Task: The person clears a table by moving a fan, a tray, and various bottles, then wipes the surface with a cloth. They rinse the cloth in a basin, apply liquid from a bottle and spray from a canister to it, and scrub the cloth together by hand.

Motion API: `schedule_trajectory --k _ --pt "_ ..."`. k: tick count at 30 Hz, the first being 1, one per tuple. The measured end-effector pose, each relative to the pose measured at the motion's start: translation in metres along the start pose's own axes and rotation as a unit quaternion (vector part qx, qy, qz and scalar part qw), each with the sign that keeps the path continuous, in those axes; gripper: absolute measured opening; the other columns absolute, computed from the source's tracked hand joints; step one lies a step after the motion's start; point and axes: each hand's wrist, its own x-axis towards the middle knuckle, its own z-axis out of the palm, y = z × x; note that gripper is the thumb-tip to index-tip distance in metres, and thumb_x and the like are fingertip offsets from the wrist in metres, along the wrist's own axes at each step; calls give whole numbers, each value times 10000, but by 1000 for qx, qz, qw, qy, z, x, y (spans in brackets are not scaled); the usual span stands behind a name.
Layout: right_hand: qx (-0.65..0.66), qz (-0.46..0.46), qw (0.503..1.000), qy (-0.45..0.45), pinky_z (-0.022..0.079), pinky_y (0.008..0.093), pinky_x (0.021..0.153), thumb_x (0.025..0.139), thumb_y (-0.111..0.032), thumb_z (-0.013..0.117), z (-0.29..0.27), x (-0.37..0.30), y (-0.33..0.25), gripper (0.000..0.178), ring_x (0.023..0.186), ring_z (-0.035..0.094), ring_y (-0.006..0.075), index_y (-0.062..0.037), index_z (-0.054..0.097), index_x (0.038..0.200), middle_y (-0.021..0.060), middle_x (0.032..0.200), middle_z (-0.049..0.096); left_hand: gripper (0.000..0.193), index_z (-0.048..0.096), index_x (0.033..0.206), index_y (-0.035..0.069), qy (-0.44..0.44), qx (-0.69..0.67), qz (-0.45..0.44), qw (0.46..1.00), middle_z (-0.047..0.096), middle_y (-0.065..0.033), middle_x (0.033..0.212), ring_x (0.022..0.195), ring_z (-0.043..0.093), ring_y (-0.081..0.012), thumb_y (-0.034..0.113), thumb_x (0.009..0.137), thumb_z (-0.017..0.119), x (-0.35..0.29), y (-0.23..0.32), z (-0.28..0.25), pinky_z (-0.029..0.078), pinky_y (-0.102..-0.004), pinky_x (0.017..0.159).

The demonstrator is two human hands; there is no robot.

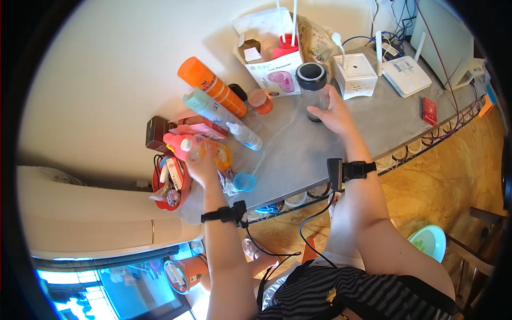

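Observation:
My right hand (337,111) is wrapped around a clear drinking bottle (314,98) with a black lid (312,73), which stands on the grey table. At the left, the fingers of my left hand (199,164) are closed around the upper part of a bottle with a white cap (185,144) and orange-coloured contents (222,158). Part of that bottle is hidden behind the hand. Just below it sits a translucent blue cup or lid (244,182). A small white squeeze bottle (245,136) stands between my hands.
An orange spray can (212,86), a pale green can (210,109) and a red-lidded jar (260,101) line the wall side. Behind are a white carton (277,74), a white tissue box (356,77) and a router (406,76). A red basket (184,197) occupies the left end.

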Motion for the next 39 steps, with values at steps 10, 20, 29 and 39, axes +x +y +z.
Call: schedule_trajectory --k 10,20,29,39 --pt "60 8 998 -21 272 293 1017 698 -8 690 -2 -1 -6 652 1224 378 166 -23 365 1263 97 1279 447 458 484 1158 -14 -58 -184 124 973 593 -100 1037 929 583 -177 98 765 691 25 165 -103 475 -291 786" --pt "13 14 1000 -19 301 298 1007 704 -60 709 2 -4 -4 695 1223 382 185 -28 342 1293 108 1289 426 610 465 1184 -13 -149 -247 164 943 584 -112 1032 950 565 -176 179 686 759 37 264 85 480 -287 736" --pt "10 -22 1000 -10 329 357 993 670 -231 748 -5 -1 8 737 1184 414 316 12 381 1261 202 1255 445 645 466 1159 -42 -161 -37 163 973 553 -153 1083 959 564 -209 228 655 764 12 251 135 455 -310 825" --pt "23 -33 999 -13 326 364 995 682 -220 740 0 3 18 750 1192 407 318 11 355 1282 201 1259 440 497 514 1088 1 -502 -56 231 832 603 -111 967 907 578 -174 150 676 748 58 258 115 456 -289 752"
